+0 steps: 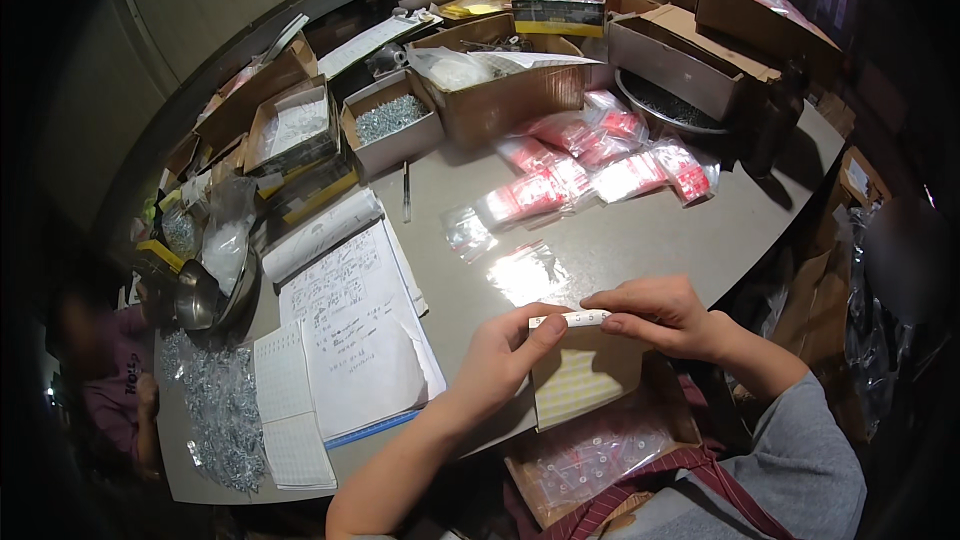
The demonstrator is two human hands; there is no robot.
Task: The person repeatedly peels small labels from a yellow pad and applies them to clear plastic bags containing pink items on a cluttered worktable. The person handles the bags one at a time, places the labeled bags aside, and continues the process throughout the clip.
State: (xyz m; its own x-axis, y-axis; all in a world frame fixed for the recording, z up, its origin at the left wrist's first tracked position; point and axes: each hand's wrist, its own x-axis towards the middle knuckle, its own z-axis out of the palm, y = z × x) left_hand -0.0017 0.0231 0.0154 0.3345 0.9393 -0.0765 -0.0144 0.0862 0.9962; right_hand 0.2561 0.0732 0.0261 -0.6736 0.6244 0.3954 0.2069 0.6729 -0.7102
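Near the table's front edge, my left hand (pixel 508 348) and my right hand (pixel 655 315) hold a sheet of paper (pixel 580 380) by its top edge. Its hanging face has a pale yellow and white checked pattern, and the folded-over top strip shows small printed marks. My left thumb and fingers pinch the strip's left end; the right thumb and fingers pinch its right end. Just beyond my fingers lies a clear plastic bag (pixel 530 273), bright with glare. Below the sheet, an open cardboard box (pixel 690 422) at my lap contains small clear bags with little round parts.
Red-and-clear plastic bags (pixel 570 175) lie in a pile mid-table. An open notebook (pixel 355 340) and a pen (pixel 406 192) are on the left, beside heaped bags of metal parts (pixel 225 420). Boxes, including one with screws (pixel 392 120), line the back. Another person (pixel 120 370) is at far left.
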